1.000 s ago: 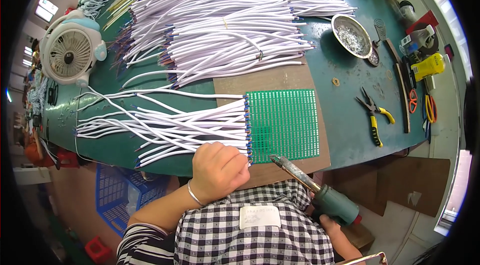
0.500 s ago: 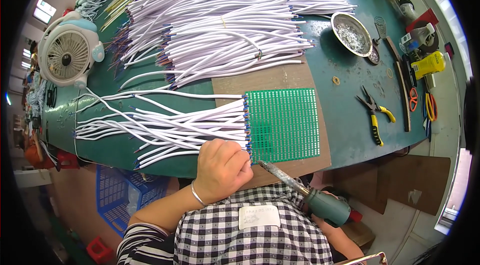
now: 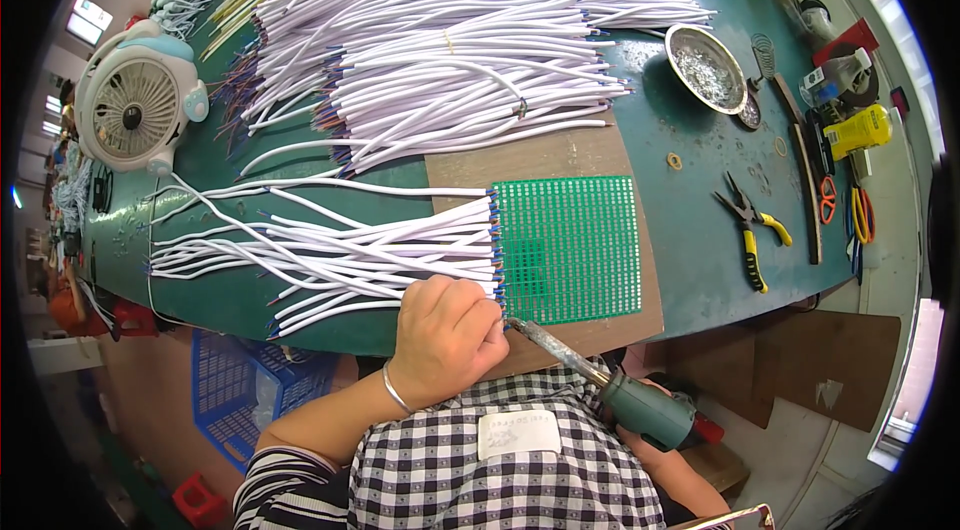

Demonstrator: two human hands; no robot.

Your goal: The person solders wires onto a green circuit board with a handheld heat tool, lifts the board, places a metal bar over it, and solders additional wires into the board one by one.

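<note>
A green perforated circuit board panel lies in front of me, with a row of white cables meeting its left edge by their blue and brown wire ends. At the panel's lower left corner my left hand is closed, its fingertips pinched on the end of the lowest white cable, which they mostly hide. My right hand, partly hidden behind the handle, grips a soldering iron with a dark green handle. Its metal tip reaches that same corner, close to my left fingertips.
A brown board lies under the panel. Beyond it are bundled white cables. Pliers, a metal bowl of silvery bits and yellow bottles are at right. A fan stands left; a blue crate is below the table.
The soldering iron has shifted slightly left, bringing its tip closer to my left fingertips. My left hand has barely moved and keeps its pinch.
</note>
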